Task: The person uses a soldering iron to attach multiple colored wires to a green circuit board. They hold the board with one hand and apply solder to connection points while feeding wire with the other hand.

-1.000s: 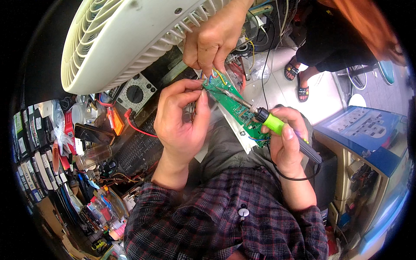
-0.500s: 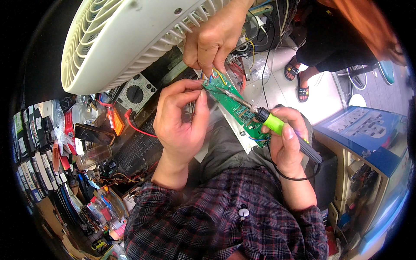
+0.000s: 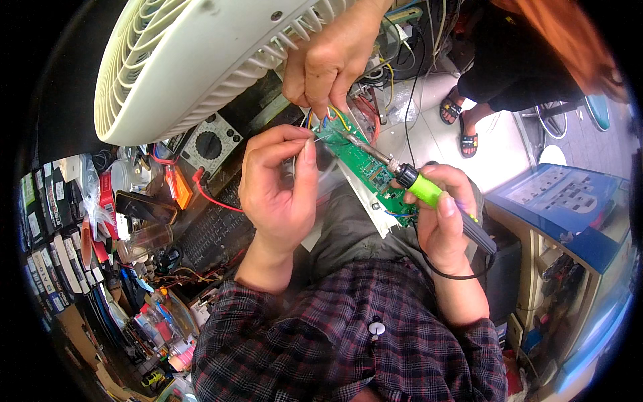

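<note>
My right hand (image 3: 447,208) is closed round the green and black handle of a soldering iron (image 3: 423,189). The iron's tip rests at or just above the upper end of a long green circuit board (image 3: 365,167), where coloured wires (image 3: 339,118) join it; contact is hard to make out. Between thumb and fingertips, my left hand (image 3: 280,184) pinches a thin silvery solder wire (image 3: 319,139), its end pointing at the same spot. Another person's hand (image 3: 333,63) reaches in from the top and steadies the board's far end and wires. A pale plastic strip (image 3: 373,213) lies along the board, above my lap.
A large white fan (image 3: 221,60) overhangs the upper left. Beside it lie a multimeter (image 3: 209,144), a red test lead (image 3: 218,199), a dark keyboard (image 3: 213,234) and a phone (image 3: 146,207). A glass display case (image 3: 569,214) stands right; a person's sandalled feet (image 3: 469,142) are beyond.
My left hand has drawn back slightly from the board, baring more of the solder wire. The iron's tip has shifted a little to the right. The other person's hand stays in place.
</note>
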Motion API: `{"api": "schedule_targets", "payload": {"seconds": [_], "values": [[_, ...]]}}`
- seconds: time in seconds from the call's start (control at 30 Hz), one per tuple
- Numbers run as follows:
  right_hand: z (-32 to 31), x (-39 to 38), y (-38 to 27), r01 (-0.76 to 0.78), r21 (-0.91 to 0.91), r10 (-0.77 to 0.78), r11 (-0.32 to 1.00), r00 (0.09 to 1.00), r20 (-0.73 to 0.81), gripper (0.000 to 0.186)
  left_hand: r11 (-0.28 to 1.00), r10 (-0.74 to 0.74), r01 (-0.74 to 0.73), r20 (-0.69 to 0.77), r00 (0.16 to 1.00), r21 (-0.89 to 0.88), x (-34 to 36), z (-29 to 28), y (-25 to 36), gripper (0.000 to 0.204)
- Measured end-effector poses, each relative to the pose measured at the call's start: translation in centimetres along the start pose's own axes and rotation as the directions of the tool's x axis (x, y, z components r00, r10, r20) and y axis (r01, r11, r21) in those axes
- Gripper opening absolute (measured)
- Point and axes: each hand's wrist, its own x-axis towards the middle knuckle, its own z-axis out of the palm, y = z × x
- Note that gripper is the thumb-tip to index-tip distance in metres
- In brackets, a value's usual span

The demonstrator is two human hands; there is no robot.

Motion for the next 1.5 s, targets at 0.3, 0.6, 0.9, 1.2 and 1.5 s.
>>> {"api": "schedule_targets", "payload": {"seconds": [0.3,0.6,0.9,1.2,1.5], "values": [[0.1,0.0,-0.2,-0.018,-0.017,0.019,1.0,1.0,0.016,0.045,0.991,-0.024,0.014,-0.066,0.998,-0.134,0.0,0.5,-0.8,0.011],[0.2,0.0,-0.3,-0.015,-0.015,0.016,1.0,1.0,0.024,0.043,0.981,-0.066,0.047,-0.092,0.994,-0.189,-0.1,0.8,-0.7,0.01],[0.0,0.0,-0.3,-0.025,-0.031,0.026,0.999,0.999,0.025,0.044,0.986,-0.093,0.083,-0.062,0.994,-0.148,-0.2,0.3,0.0,0.009],[0.3,0.0,-0.2,-0.027,-0.014,0.028,1.0,0.999,0.019,0.043,0.999,-0.047,0.047,-0.014,0.999,-0.012,-0.7,-0.6,-0.5,0.009],[0.3,-0.2,0.1,-0.004,-0.042,0.005,0.999,1.0,0.01,0.045,1.0,-0.02,0.019,-0.039,0.999,-0.012,-0.6,-0.3,-0.9,0.008]]}}
